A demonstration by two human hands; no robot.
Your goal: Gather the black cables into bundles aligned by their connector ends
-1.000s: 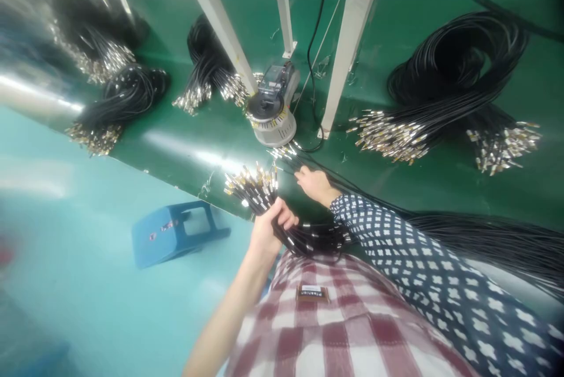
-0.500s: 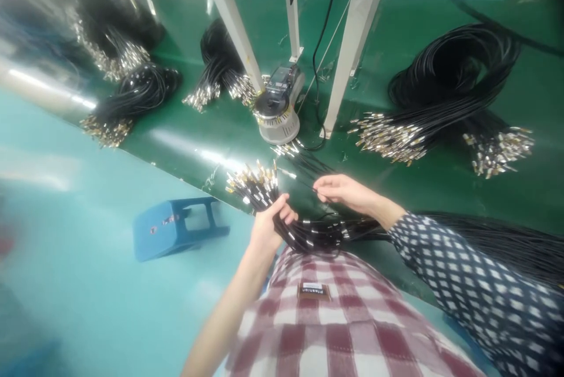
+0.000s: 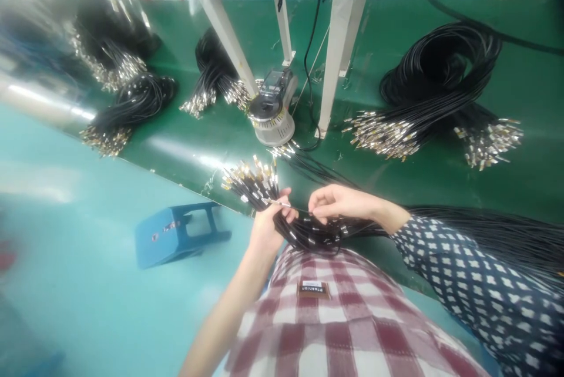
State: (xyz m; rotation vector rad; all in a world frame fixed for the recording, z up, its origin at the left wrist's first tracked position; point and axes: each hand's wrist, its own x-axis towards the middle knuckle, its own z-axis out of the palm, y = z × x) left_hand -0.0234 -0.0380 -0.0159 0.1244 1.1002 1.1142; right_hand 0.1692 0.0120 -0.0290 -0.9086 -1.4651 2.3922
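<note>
My left hand [image 3: 274,218] is wrapped round a thick bundle of black cables [image 3: 304,233], just below their metal-tipped ends, which fan out toward the upper left. White bands mark the cables along the bundle. Between the thumb and fingertips of my right hand [image 3: 337,202] is a single thin black cable [image 3: 294,208]. Its pale metal tip lies across the left thumb, against the bundle. Behind the hands, several more loose cables [image 3: 315,168] lie on the green tabletop [image 3: 374,183], their tips close to a grey round-based device [image 3: 274,124].
A large coiled cable bundle [image 3: 440,89] lies at the right, with smaller bundles [image 3: 132,101] at the left. White metal legs [image 3: 339,42] stand on the table behind the device. Long cables [image 3: 484,236] stretch off right. A blue stool [image 3: 171,233] is on the floor at left.
My right hand has brought the single cable down and left, so its tip now rests at my left hand. The left hand keeps its grip on the bundle. The view has shifted slightly.
</note>
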